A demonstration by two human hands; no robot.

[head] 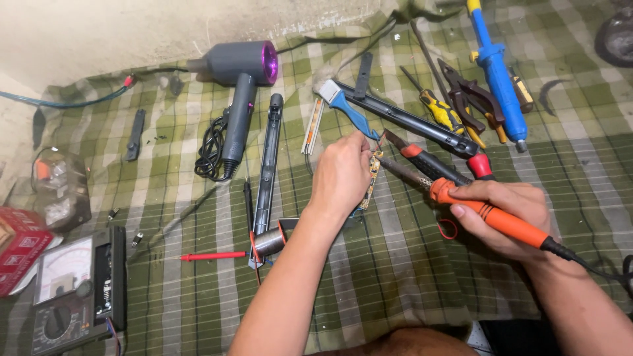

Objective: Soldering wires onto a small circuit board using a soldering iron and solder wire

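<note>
Our right hand [508, 214] is closed around the orange iron [491, 216], its tip at the narrow board [374, 177]. Our left hand [341, 175] pinches that board upright over the checked cloth [395, 264]. We judge a good joint needs the board steady and the tip on one pad only. Solder spool [269, 241] and brush [346, 105] lie near.

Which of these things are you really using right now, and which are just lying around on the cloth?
In use:
left hand on the narrow circuit board
right hand holding the orange soldering iron

Lying about:
grey hair dryer
blue brush
blue desoldering pump
multimeter
solder spool
</note>
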